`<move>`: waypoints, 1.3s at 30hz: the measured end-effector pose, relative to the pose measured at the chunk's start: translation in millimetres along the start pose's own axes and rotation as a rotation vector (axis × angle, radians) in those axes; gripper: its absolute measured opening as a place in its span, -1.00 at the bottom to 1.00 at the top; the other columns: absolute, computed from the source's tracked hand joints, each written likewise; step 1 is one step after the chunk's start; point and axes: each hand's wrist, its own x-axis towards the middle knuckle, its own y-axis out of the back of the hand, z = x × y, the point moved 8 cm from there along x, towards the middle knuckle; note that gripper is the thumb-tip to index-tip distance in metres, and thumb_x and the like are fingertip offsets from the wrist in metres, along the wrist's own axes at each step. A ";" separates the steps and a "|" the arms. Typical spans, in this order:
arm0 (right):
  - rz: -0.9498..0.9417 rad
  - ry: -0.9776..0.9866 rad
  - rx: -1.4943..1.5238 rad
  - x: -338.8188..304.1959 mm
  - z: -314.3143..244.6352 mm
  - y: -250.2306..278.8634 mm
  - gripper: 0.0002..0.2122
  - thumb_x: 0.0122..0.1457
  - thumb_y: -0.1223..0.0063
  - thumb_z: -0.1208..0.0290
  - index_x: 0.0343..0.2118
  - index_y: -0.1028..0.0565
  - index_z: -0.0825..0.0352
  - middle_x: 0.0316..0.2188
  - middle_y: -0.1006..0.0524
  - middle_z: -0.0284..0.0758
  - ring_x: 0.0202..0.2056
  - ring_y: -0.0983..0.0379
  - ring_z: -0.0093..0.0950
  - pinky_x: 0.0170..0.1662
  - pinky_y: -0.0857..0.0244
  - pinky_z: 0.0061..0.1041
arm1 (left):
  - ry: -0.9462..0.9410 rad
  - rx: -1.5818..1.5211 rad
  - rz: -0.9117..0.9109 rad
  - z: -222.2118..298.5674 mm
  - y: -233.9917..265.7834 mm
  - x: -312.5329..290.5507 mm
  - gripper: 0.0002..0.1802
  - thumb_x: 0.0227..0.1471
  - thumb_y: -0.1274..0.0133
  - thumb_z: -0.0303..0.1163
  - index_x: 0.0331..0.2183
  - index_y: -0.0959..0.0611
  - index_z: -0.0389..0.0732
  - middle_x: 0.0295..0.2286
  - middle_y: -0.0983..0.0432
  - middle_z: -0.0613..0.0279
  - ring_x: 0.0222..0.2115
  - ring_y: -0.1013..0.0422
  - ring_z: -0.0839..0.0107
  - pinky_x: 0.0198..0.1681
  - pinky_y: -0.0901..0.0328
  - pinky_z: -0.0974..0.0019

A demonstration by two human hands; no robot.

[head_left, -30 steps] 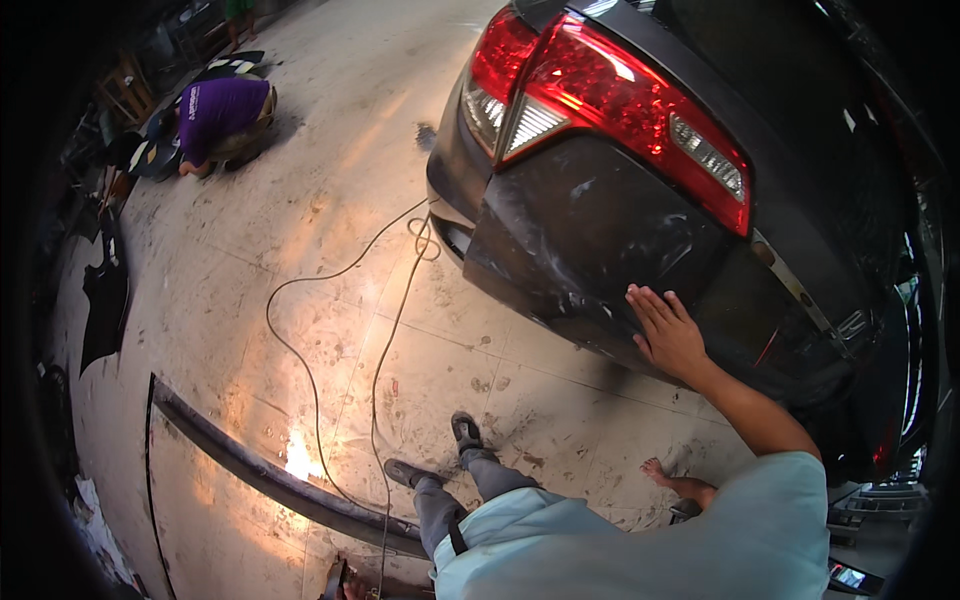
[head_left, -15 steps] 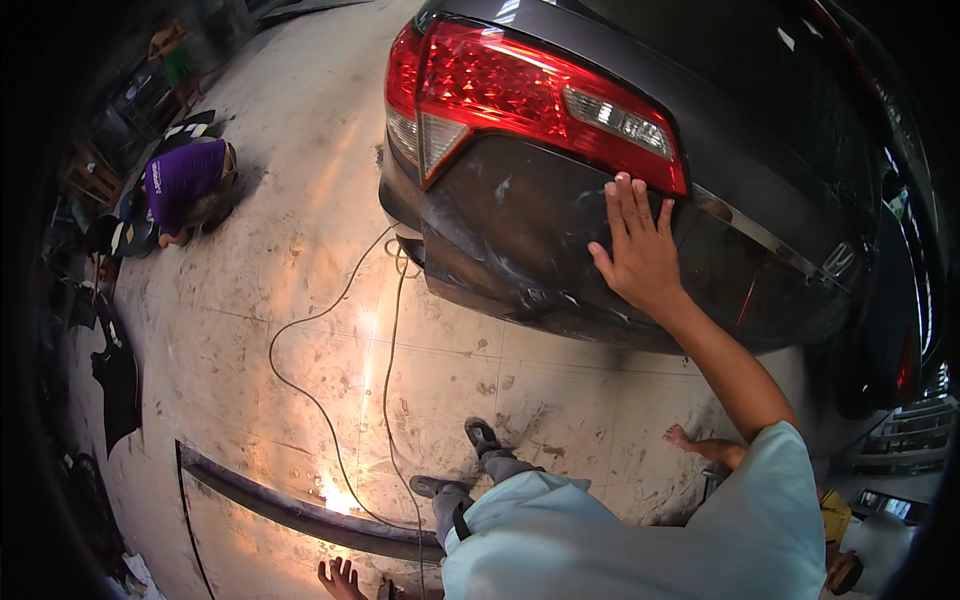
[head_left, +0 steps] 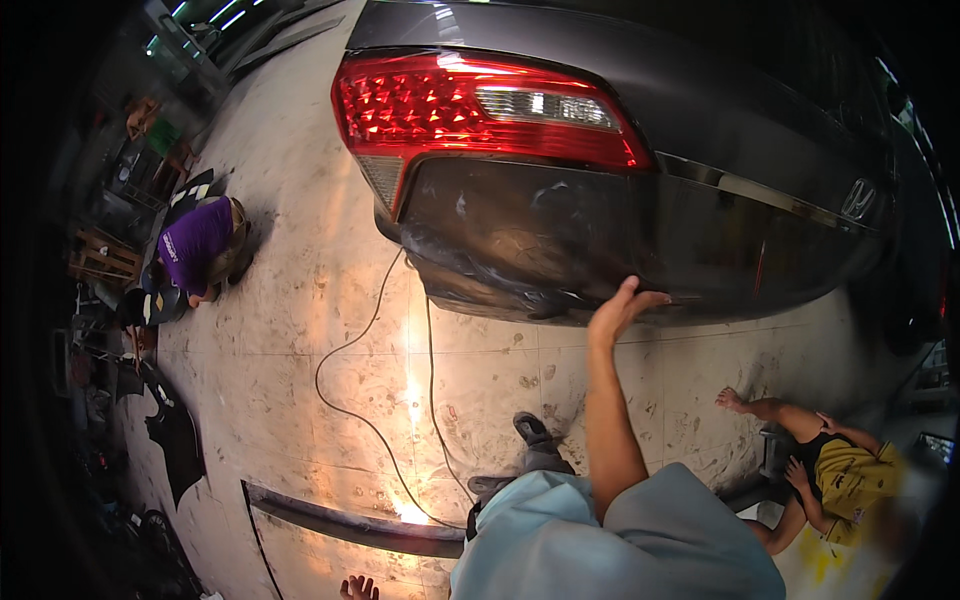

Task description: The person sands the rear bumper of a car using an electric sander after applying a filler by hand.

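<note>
Fingers of the right hand rest spread and unclenched, thumb uppermost, at the lower edge of the scuffed dark bumper, which lies directly ahead beneath the red tail light. Left hand, cropped at the lower border: fingers loosely parted, nothing visible in them. Hazards, as judged: any grit under a sliding palm could scratch the bumper; the cable, near the shoe, could snag a step.

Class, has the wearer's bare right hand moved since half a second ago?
Yes. Against the red, glossy taillight, the bare right hand has moved down and away from its lower edge, to the lower edge of the dark grey bumper.
</note>
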 end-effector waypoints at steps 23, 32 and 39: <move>0.051 0.220 0.074 -30.5 -10.0 -2.7 -0.21 0.21 0.28 0.02 0.20 0.36 0.56 0.23 0.52 0.10 0.28 0.50 -0.04 0.29 0.49 -0.23 | -0.183 0.140 -0.342 115.6 -120.4 41.6 -0.36 0.10 0.05 -0.15 0.12 -0.12 -0.13 0.01 -0.25 -0.13 0.00 -0.24 -0.05 -0.01 -0.20 -0.05; -0.035 0.139 0.097 -34.5 -78.6 -26.3 -0.17 0.20 0.23 0.06 0.18 0.45 0.54 0.20 0.62 0.13 0.23 0.71 0.05 0.23 0.65 -0.03 | -0.186 0.205 -0.215 114.1 -72.9 23.8 -0.36 0.10 0.05 -0.19 0.13 -0.09 -0.13 -0.02 -0.28 -0.12 -0.05 -0.30 -0.02 -0.04 -0.24 -0.04; -0.199 0.838 -0.367 -53.5 -143.5 -60.8 -0.28 0.17 0.22 0.10 0.19 0.13 0.59 0.23 0.25 0.17 0.27 0.45 0.06 0.23 0.63 0.02 | -0.277 0.345 -0.237 160.7 -88.0 8.6 -0.35 0.11 0.08 -0.24 0.14 -0.05 -0.16 -0.04 -0.30 -0.15 -0.10 -0.35 -0.01 -0.04 -0.27 -0.01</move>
